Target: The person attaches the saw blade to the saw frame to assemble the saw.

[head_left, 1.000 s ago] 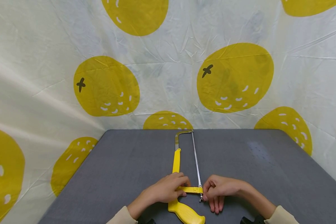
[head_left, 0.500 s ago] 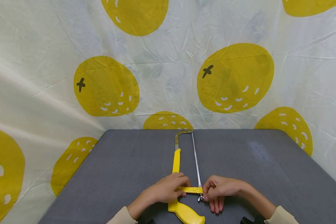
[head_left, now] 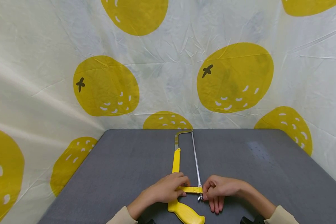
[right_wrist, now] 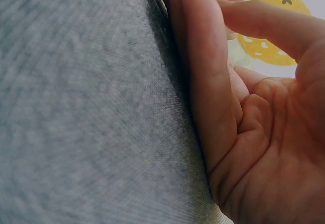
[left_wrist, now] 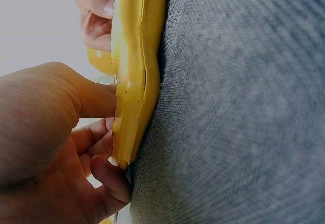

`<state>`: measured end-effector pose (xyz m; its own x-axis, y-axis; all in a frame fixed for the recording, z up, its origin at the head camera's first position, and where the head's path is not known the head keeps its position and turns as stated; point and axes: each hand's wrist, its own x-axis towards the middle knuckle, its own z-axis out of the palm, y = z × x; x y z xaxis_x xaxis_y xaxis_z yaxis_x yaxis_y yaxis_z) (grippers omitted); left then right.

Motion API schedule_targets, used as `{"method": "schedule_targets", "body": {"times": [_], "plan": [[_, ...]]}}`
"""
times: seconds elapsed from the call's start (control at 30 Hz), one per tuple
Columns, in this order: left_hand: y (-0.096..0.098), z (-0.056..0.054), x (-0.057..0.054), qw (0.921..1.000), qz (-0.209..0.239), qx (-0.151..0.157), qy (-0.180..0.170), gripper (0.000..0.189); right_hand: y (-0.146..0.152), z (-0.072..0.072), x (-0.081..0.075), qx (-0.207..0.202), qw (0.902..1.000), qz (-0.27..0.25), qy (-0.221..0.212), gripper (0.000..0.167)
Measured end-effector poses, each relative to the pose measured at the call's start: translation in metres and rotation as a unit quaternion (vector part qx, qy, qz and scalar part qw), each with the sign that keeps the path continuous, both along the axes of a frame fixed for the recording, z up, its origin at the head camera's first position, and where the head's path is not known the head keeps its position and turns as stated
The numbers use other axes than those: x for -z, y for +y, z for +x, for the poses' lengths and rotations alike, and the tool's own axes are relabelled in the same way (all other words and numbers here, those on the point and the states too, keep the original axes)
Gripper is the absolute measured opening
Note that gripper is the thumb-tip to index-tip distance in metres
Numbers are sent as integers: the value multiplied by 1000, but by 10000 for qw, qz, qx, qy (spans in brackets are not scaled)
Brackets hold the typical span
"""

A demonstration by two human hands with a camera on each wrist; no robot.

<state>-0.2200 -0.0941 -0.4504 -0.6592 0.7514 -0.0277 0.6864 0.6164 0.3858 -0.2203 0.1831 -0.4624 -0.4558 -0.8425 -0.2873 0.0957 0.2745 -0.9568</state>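
A hacksaw (head_left: 176, 161) with a yellow frame lies flat on the grey table, its handle (head_left: 188, 214) toward me and its thin blade (head_left: 196, 158) on the right side. My left hand (head_left: 169, 187) grips the frame just above the handle, thumb and fingers around the yellow crossbar's inner end. At the near end of the blade, the thumb and index finger of my right hand (head_left: 221, 189) pinch the small metal wing nut (head_left: 199, 199). In the right wrist view the other fingers (right_wrist: 208, 82) rest along the tabletop, and the nut is hidden.
The grey cloth-covered table (head_left: 140, 149) extends to both sides of the saw. Behind it and at the left hangs a pale curtain (head_left: 168, 87) printed with big yellow fruits. The saw's far end reaches the table's back edge.
The wing nut has turned slightly between my right thumb and finger, its wing now showing at a different angle. Both hands and the saw otherwise stay in place.
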Motion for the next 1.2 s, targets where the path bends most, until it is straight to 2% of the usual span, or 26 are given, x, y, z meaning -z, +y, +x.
{"method": "schedule_targets", "body": {"times": [0.8,1.1,1.2], "plan": [[-1,2,2,10000,-10,-18,-38,16,-2,2,4,35,10000,-15,-34,32],[-1,1,3,10000,-2,1,-11,15,-3,2,4,38,9999,60,-131,21],[-1,1,3,10000,4,10,0,15,-3,2,4,43,9999,17,-119,25]]}}
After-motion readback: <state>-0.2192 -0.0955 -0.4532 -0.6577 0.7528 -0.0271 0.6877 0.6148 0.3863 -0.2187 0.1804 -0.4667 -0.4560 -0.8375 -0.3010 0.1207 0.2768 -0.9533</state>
